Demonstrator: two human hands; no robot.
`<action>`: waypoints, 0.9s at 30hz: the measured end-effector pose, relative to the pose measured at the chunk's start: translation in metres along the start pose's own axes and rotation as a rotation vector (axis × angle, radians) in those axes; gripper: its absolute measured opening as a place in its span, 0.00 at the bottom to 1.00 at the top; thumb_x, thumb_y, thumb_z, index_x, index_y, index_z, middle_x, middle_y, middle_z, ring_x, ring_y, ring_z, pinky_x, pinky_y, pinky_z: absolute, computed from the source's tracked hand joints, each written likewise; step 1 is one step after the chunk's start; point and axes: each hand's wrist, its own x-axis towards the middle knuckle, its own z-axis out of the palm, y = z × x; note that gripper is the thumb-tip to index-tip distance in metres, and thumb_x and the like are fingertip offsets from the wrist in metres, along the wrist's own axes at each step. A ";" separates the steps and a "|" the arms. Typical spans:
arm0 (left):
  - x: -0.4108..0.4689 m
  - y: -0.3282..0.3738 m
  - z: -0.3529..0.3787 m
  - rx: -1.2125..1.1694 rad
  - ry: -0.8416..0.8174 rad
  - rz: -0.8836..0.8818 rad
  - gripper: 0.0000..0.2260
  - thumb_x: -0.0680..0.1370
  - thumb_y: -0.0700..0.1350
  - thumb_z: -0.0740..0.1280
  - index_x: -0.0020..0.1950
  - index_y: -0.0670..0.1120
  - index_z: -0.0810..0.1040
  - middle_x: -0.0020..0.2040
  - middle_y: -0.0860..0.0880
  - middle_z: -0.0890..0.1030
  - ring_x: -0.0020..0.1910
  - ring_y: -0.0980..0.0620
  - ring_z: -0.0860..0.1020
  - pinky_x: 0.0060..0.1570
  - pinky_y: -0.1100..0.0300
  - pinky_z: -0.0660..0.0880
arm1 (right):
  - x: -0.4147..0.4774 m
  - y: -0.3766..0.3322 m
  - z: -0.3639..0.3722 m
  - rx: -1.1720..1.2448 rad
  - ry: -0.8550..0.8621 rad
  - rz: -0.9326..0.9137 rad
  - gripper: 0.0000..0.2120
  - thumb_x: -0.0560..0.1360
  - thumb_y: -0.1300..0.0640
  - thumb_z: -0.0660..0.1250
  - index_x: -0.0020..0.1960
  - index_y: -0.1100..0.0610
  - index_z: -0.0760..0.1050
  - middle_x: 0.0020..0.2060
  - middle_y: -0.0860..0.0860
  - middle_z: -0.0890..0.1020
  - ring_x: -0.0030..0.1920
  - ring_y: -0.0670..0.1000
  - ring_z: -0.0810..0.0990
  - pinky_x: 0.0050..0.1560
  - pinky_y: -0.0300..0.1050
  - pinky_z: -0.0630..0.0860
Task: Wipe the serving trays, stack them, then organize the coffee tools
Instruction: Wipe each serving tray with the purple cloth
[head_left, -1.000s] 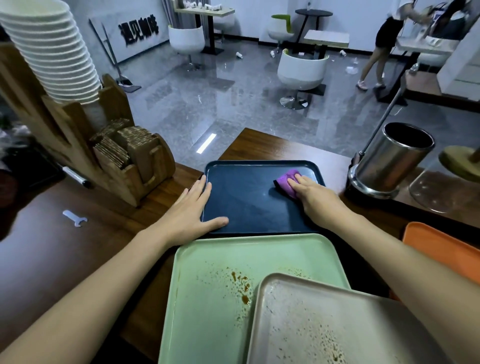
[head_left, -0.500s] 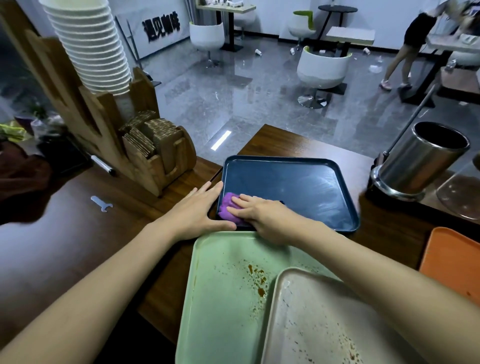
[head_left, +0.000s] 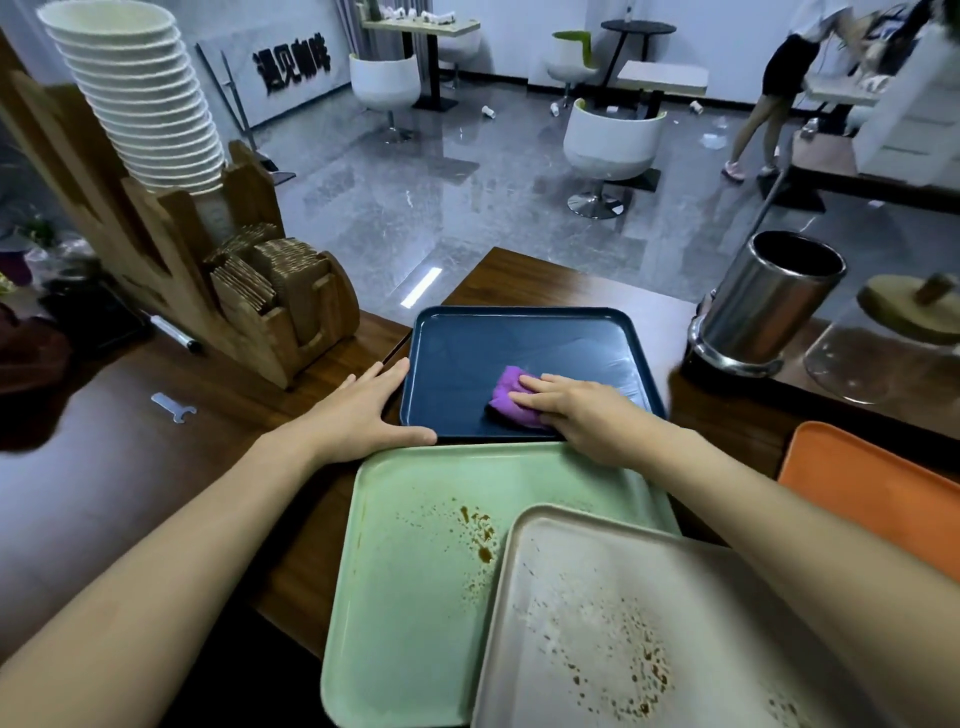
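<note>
Right hand (head_left: 582, 410) presses cloth (head_left: 505, 399) on blue tray (head_left: 519, 338) — left hand (head_left: 358, 410) touches rim.

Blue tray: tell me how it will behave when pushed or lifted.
The blue tray looks thin and hard, so probably stiff and light. On the smooth wooden counter it would likely slide; the left hand braces its corner. Its sheen suggests a slippery grip.

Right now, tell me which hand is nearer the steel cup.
Right. The right hand is on the blue tray, left of the steel cup; the left hand rests at its left corner.
</note>
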 end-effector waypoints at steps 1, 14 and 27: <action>-0.002 0.005 -0.002 -0.003 -0.005 -0.019 0.49 0.74 0.68 0.68 0.84 0.56 0.43 0.84 0.53 0.47 0.82 0.52 0.43 0.79 0.52 0.43 | -0.004 0.002 -0.002 0.004 0.013 0.005 0.24 0.84 0.56 0.58 0.77 0.40 0.63 0.78 0.39 0.60 0.79 0.49 0.59 0.76 0.46 0.60; -0.085 0.061 0.047 -0.171 0.453 0.064 0.31 0.81 0.56 0.67 0.82 0.59 0.58 0.80 0.60 0.58 0.82 0.58 0.49 0.75 0.53 0.59 | -0.041 -0.014 -0.037 0.166 0.327 0.013 0.23 0.78 0.61 0.61 0.71 0.45 0.75 0.71 0.44 0.74 0.71 0.54 0.73 0.66 0.56 0.73; -0.250 0.165 0.161 -0.253 0.373 -0.074 0.36 0.79 0.61 0.64 0.82 0.60 0.48 0.69 0.72 0.43 0.72 0.67 0.42 0.65 0.78 0.35 | -0.223 -0.069 -0.036 0.264 0.352 -0.070 0.22 0.79 0.60 0.65 0.70 0.44 0.75 0.69 0.43 0.76 0.72 0.48 0.72 0.66 0.53 0.73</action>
